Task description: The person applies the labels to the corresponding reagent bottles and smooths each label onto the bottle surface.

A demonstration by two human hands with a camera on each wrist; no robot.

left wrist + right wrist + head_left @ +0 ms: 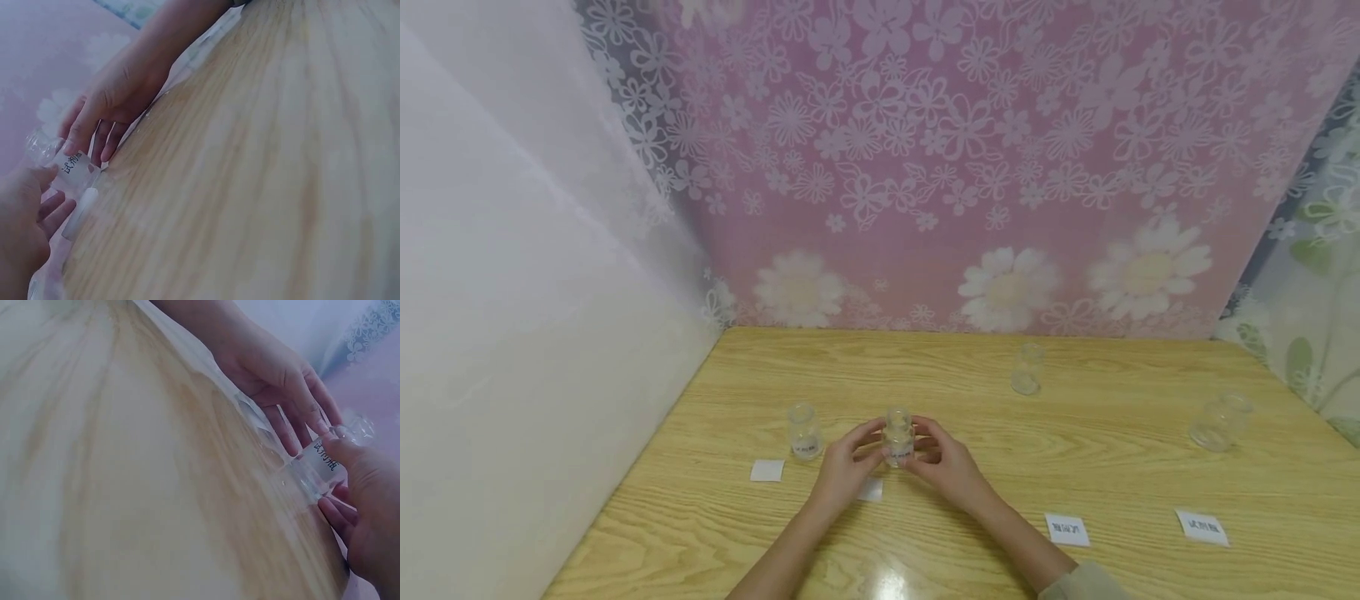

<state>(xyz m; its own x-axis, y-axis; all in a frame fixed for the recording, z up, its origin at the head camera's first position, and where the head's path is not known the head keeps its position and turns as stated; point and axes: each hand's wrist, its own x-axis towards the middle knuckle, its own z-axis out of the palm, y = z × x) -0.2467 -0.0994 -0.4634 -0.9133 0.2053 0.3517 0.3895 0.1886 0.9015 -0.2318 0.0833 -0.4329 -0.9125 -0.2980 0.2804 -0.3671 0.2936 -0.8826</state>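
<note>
Between both hands stands a small clear glass bottle [898, 425], upright, with a white label [325, 456] bearing dark handwritten characters on its side. My left hand [847, 458] holds it from the left, thumb at the label's edge and fingers curled behind. From the right, my right hand [951, 467] grips the same bottle, its thumb on the label's other edge. The left wrist view shows both thumbs on the labelled glass [74, 167]. A second labelled bottle [805, 433] is just left of my left hand. A blank white slip [871, 490] lies partly hidden beside my left wrist.
Another blank slip [767, 471] lies at the left. On the right are two slips with writing, one nearer [1067, 530] and one farther out [1202, 527]. An unlabelled bottle [1027, 371] stands toward the back, and a wider flask-like bottle [1217, 423] at the far right.
</note>
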